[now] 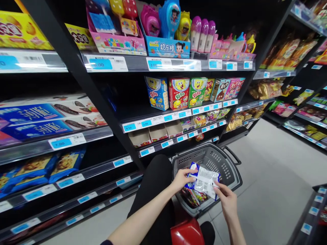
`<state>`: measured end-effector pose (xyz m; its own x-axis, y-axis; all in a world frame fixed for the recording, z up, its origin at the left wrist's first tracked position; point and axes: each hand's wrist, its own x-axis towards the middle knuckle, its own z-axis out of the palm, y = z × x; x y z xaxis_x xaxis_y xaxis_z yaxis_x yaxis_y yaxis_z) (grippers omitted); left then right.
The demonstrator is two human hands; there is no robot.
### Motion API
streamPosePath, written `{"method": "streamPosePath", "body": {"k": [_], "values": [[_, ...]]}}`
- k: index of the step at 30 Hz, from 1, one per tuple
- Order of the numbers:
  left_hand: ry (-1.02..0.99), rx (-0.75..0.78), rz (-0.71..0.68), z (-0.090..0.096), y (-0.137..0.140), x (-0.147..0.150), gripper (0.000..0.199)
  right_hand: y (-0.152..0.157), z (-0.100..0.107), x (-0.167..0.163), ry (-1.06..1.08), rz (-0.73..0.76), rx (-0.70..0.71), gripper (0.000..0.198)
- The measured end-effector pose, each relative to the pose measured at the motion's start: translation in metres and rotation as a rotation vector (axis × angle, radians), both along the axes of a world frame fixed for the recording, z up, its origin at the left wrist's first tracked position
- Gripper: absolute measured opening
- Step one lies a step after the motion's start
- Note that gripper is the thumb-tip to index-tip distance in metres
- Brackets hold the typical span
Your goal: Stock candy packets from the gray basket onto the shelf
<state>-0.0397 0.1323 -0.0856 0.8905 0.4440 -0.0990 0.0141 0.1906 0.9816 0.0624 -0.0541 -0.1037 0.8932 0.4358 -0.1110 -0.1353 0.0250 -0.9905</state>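
Above the grey shopping basket, both hands hold small snack bags. My left hand grips a blue and white bag at its left side, thumb on top. My right hand pinches the lower right edge of a bag whose silver-white printed back faces up. The two bags overlap, and I cannot tell which lies in which hand where they meet. Beneath them, several colourful packets lie in the bottom of the basket, partly hidden by the bags and the left hand.
Shelves with boxed biscuits, candy displays and open cartons stand in front. Blue cookie packs sit at the lower left. A red object is between my legs. Tiled floor stretches to the right, bordered by another shelf.
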Motion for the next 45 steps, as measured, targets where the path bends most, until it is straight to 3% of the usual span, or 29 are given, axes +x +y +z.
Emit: {"method": "streamPosePath", "body": {"k": [6, 13, 16, 21, 24, 28, 32, 36, 38, 41, 45], "values": [[0.098, 0.299, 0.109, 0.009, 0.001, -0.002, 0.016, -0.001, 0.012, -0.003, -0.198, 0.025, -0.077, 0.023], [0.057, 0.347, 0.161, 0.010, -0.006, 0.004, 0.016, 0.002, 0.014, -0.003, -0.201, 0.017, -0.100, 0.025], [0.057, 0.177, 0.135, 0.007, -0.005, 0.005, 0.017, 0.002, 0.010, -0.001, -0.094, 0.035, -0.043, 0.023], [0.013, -0.334, -0.004, 0.001, -0.002, 0.002, 0.023, -0.003, 0.008, 0.001, 0.194, 0.078, 0.188, 0.022], [0.052, -0.489, -0.075, 0.001, 0.003, 0.001, 0.017, -0.007, 0.013, 0.002, 0.295, 0.108, 0.261, 0.019], [-0.026, -0.625, -0.219, 0.006, 0.010, -0.001, 0.029, -0.007, 0.016, 0.003, 0.375, 0.134, 0.320, 0.031], [0.093, -0.472, -0.214, 0.007, 0.007, 0.000, 0.025, -0.004, 0.009, 0.005, 0.259, 0.026, 0.123, 0.034], [0.322, -0.205, -0.162, 0.002, 0.001, 0.004, 0.033, -0.005, 0.002, 0.008, -0.089, -0.029, -0.238, 0.035], [0.367, -0.111, -0.118, -0.001, -0.001, 0.005, 0.036, -0.007, 0.000, 0.010, -0.229, -0.041, -0.344, 0.040], [0.355, -0.048, -0.030, -0.004, 0.000, 0.008, 0.042, -0.007, -0.002, 0.013, -0.253, 0.004, -0.341, 0.042], [0.336, -0.117, 0.008, -0.010, 0.000, 0.012, 0.039, -0.005, -0.002, 0.012, -0.132, 0.102, -0.233, 0.043]]}}
